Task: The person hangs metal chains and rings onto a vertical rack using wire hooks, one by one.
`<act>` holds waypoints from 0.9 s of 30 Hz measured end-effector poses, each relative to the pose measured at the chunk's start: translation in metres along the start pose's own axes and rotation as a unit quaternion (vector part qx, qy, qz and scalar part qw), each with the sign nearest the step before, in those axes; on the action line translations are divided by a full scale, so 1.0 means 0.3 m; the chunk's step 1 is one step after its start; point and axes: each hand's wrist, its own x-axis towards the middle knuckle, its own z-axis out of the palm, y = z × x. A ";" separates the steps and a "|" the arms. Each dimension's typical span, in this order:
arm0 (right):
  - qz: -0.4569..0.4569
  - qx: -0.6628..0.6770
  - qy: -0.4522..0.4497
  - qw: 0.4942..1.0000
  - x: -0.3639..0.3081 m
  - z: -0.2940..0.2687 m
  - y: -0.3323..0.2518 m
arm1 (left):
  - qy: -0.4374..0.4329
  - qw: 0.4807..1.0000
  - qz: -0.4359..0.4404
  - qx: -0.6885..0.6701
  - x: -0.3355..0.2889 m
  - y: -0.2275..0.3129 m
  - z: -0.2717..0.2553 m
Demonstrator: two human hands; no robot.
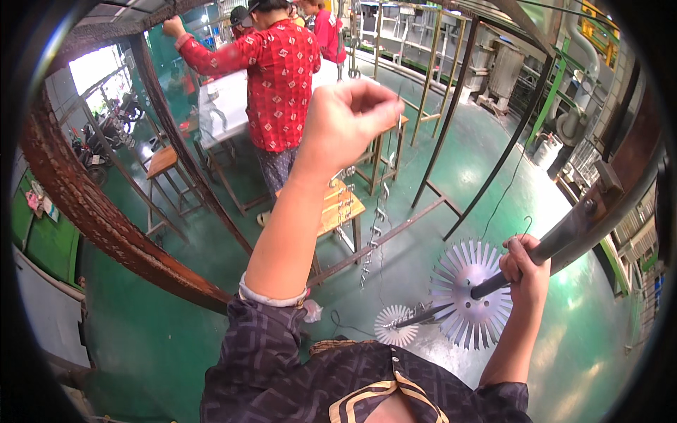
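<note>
My left hand [345,127] is raised in the middle of the view, thumb and fingertips pinched together. A thin dark line shows at the fingertips, too fine to make out. Close by in the picture hangs a strand of small shiny metal pieces [379,211]; I cannot tell whether my hand touches it. Lower right, my right hand [525,268] is closed around a thin wire hook [527,225], its curved tip sticking up. That hand is beside a grey metal bar [557,247] and a slotted silver disc [469,292].
A smaller slotted disc [396,326] sits lower down. Rusty frame bars [106,204] cross the left side. A person in a red patterned shirt [282,84] stands ahead by a white table [222,106]. Wooden stools [342,211] and thin metal frames [451,113] stand on the green floor.
</note>
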 end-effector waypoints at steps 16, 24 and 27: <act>0.000 -0.016 0.017 1.000 -0.030 -0.017 0.001 | 0.324 0.865 0.191 0.332 0.599 0.131 -0.089; 0.011 -0.020 0.009 1.000 -0.019 -0.003 -0.002 | 0.281 0.690 0.361 0.561 0.714 0.048 -0.135; 0.010 -0.016 0.010 1.000 -0.014 0.001 0.001 | 0.148 0.718 0.227 0.642 0.700 0.123 -0.147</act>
